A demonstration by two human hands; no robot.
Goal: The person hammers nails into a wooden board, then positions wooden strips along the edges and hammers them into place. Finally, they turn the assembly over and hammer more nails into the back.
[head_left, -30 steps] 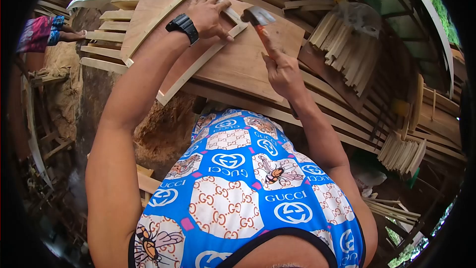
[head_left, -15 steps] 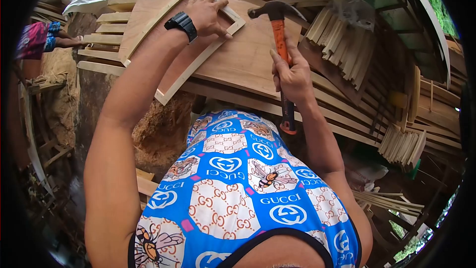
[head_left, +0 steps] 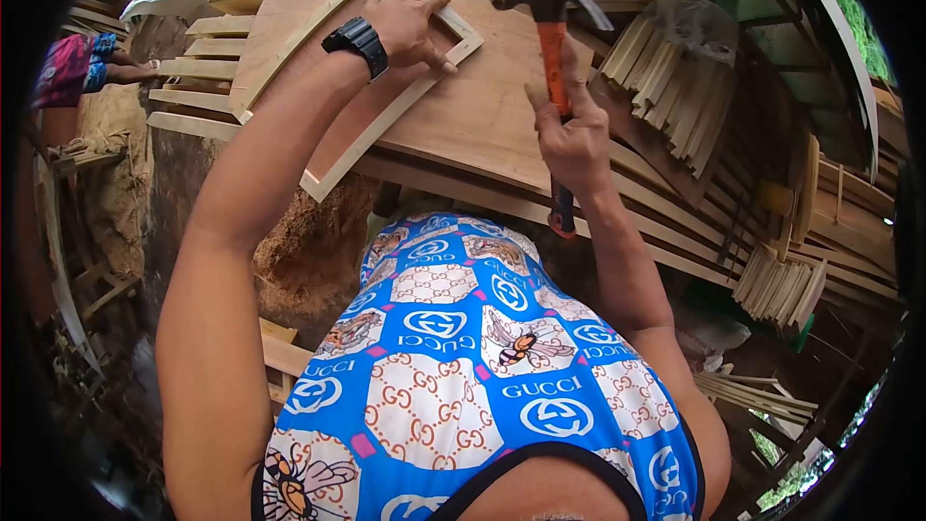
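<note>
A narrow wooden frame (head_left: 467,46) lies aslant on a flat plywood sheet (head_left: 502,106). My left hand (head_left: 400,27) rests on its far right end with fingers spread, the fingertips at the far corner and the thumb on the near rail. A black watch (head_left: 357,43) is on that wrist. To the right, my right hand (head_left: 576,140) is wrapped round the orange and black handle of a claw hammer (head_left: 554,63). The hammer's head is up in the air, apart from the frame and the sheet.
Long wooden strips (head_left: 207,50) lie beneath and around the sheet. Bundled slats (head_left: 666,87) under clear plastic are at the right, with another bundle (head_left: 779,285) nearer. Sawdust (head_left: 318,251) is below the near edge. Another person's legs (head_left: 125,72) show at far left.
My right hand has moved slightly up and to the right in view with the hammer. My left hand stays in the same place on the frame.
</note>
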